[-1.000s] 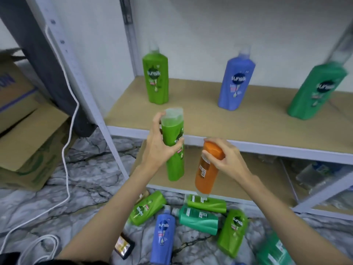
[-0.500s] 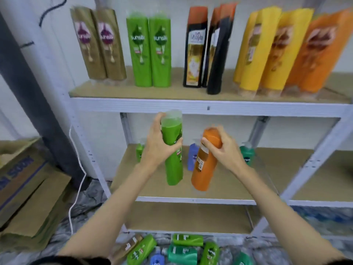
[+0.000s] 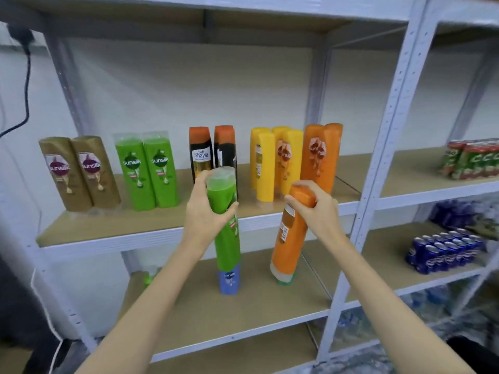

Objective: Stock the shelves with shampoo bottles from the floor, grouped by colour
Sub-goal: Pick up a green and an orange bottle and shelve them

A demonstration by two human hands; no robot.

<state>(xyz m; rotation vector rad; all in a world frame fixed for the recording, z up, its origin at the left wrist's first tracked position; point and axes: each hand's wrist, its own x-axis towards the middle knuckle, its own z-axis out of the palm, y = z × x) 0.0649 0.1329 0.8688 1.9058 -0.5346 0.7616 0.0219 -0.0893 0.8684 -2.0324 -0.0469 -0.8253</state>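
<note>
- Your left hand grips the green bottle near its upper end, thumb on the left side and fingers curled round the right side. The bottle is held upright in the air, clear cap up, in front of the edge of the middle shelf.
- Your right hand grips the orange bottle at its top end, fingers wrapped over the flat orange end. This bottle hangs tilted, with its clear cap pointing down and to the left.
- The 2 held bottles are apart from each other and neither touches a shelf.
- On the middle shelf, bottles stand in colour groups, left to right: 2 brown bottles, 2 green bottles on the shelf, black bottles with orange tops, yellow bottles and orange bottles on the shelf.
- The held green bottle is in front of the black group; the held orange bottle is below and in front of the orange group.
- On the lower shelf, a blue bottle stands directly behind the foot of the held green bottle. A small green bottle is partly visible further left, and a green shape shows below the orange bottle's cap; you cannot tell what it is.
- In the bay to the right, red and green packs sit on the middle level and blue cans on the lower level.
- A black cable hangs down the wall at the upper left.
</note>
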